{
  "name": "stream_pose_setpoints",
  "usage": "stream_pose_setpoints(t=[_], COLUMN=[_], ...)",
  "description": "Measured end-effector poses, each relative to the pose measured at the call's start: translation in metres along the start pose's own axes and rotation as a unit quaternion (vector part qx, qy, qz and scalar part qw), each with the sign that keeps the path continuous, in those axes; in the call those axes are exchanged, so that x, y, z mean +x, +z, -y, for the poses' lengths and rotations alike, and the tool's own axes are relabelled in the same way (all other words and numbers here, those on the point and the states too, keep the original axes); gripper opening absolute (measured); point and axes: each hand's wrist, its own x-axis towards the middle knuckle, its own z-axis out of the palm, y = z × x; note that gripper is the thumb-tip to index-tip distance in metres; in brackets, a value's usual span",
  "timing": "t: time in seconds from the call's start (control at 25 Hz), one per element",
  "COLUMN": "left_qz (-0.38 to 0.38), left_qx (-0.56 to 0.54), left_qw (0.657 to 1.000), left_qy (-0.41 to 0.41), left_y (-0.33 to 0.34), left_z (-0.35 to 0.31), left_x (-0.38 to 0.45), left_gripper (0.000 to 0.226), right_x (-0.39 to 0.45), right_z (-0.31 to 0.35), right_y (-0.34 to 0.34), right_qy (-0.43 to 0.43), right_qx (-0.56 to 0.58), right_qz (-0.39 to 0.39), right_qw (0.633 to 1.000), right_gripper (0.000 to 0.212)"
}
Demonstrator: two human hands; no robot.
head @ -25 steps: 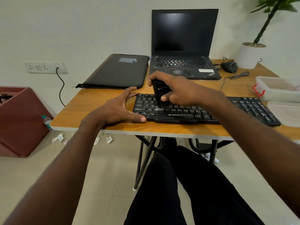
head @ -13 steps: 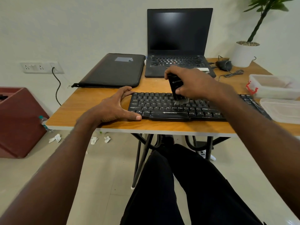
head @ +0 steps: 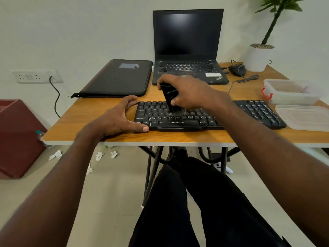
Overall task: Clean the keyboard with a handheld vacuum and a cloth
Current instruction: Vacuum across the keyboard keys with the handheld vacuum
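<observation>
**Vacuum nozzle down on the keyboard's middle rows**

While the left hand (head: 118, 120) braces the near-left corner of the keyboard (head: 210, 115), fingers spread and straight with the thumb laid along the front edge and the fingertips at the far-left corner, the right hand (head: 188, 92) grips the handheld vacuum (head: 169, 99) with fingers and thumb curled round its body. The vacuum stands nearly upright, its long axis tilted so the top leans away to the left and the working end points down and slightly right onto the keys. That lower end meets the letter rows left of centre, where a brush-like tip looks blurred. The vacuum is a slim black bar with a small pale logo and lettering on its facing side; much of it is hidden by the hand.

The keyboard is black, long and low, with white legends and a brand name on its front lip. Its long axis runs left to right along the near part of the wooden table (head: 89, 111), parallel to the front edge; the right forearm crosses over its right half.

Behind it sit an open laptop (head: 188, 45) with a dark screen and a black sleeve (head: 117, 78) to its left. At the right are a clear plastic box (head: 292, 91), a flat lid (head: 306, 116), a white plant pot (head: 258, 57) and a black mouse (head: 237, 70).
</observation>
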Motion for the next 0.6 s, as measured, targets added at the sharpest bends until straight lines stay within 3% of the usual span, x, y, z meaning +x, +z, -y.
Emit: stream_pose_setpoints(t=[0.24,0.4,0.52,0.6], left_qz=[0.004,0.007,0.009,0.025], left_qx=[-0.002,0.004,0.005,0.007], left_qw=[1.000,1.000,1.000,1.000], left_qy=[-0.004,-0.004,-0.020,-0.013], left_y=[0.000,0.001,0.000,0.001], left_z=[-0.003,-0.004,-0.004,-0.006], left_x=[-0.002,-0.001,0.001,-0.001], left_gripper=[0.143,0.142,0.145,0.145], right_x=[0.005,-0.006,-0.016,-0.020], right_z=[0.003,-0.013,-0.027,-0.031], right_y=[0.000,-0.001,-0.020,-0.029], right_qy=[0.001,0.023,0.121,0.121], right_qx=[-0.013,0.082,-0.068,-0.091], right_qz=[-0.013,-0.003,0.016,-0.005], right_qw=[1.000,0.996,0.990,0.989], right_gripper=[0.059,0.057,0.056,0.057])
